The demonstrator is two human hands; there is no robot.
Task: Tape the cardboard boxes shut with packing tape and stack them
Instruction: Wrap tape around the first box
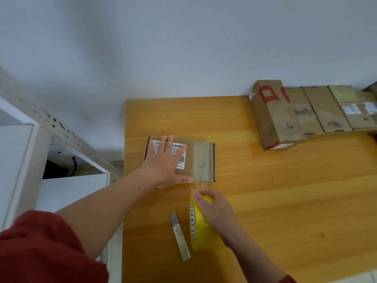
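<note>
Wooden worktop [285, 201], left edge: left hand [165, 160] flat, pinning box [202, 158]; right hand [216, 209] grips tape roll [199, 227]. Judged best: strip [201, 183] kept taut, smoothed down before cutting.

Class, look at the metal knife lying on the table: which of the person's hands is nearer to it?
Right. The right hand grips the tape roll just right of the knife; the left hand presses flat on the box farther back.
</note>
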